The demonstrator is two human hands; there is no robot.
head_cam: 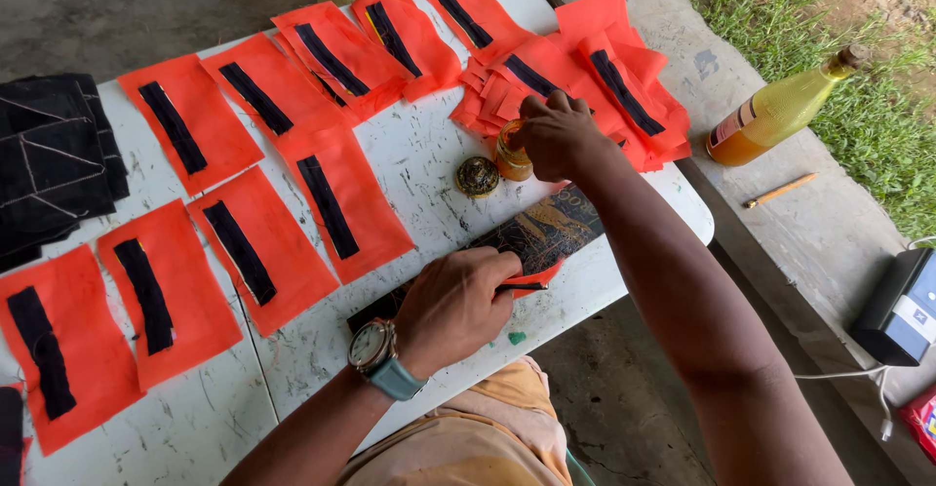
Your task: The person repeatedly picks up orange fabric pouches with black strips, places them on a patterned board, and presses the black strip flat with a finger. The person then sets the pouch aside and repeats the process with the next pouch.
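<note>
Hidden bits first: your right hand covers the top of the small amber jar, so you can't tell what the fingertips do inside its mouth. Fingers are curled together over the jar opening, touching it. The jar's round dark lid lies just beside it, patterned, detail too small to read.

Your left hand sits near the front edge of the tabletop, fingers closed in a pinch on a thin dark stick, maybe a brush; its tip and the small orange piece under it are partly covered. Hand also presses down on a long dark glossy board with faint gold print, hard to make out. Wristwatch with pale teal strap on that wrist.

Materials: tabletop is white, scuffed, paint-flecked plastic. Orange fabric rectangles, each with a black strip down the middle, lie flat in rows across it; leftmost ones cut off by the frame. Loose stack of the same orange pieces at the far right corner. Black stitched cloth at the left edge, cut off.

Off the tabletop, on concrete: yellow liquid bottle, pencil.
</note>
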